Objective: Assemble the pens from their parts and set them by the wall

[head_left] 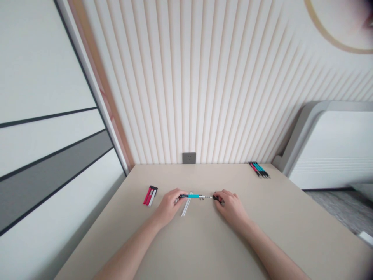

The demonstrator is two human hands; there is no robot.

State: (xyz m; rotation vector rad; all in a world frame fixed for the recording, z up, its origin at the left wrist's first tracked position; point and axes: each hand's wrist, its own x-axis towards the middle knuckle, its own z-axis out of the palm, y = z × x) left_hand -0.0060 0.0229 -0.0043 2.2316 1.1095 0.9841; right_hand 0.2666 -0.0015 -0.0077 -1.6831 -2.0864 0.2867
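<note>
My left hand [170,202] is closed on the black end of a blue pen barrel [193,196] held level, pointing right. A thin white refill [202,196] with a metallic tip sticks out of the barrel's right end. Just right of that tip, my right hand [229,203] pinches a small black pen part [217,198], its opening facing the refill. Below the barrel lie several thin white refills [185,208], slanted on the table. Small dark pieces [201,198] sit by the barrel's right end, too small to name.
Red and white pen barrels [150,195] with black ends lie left of my left hand. Several pens [259,170], blue and red, lie side by side at the table's [186,249] back right. A wall socket [189,158] is behind the table's far edge.
</note>
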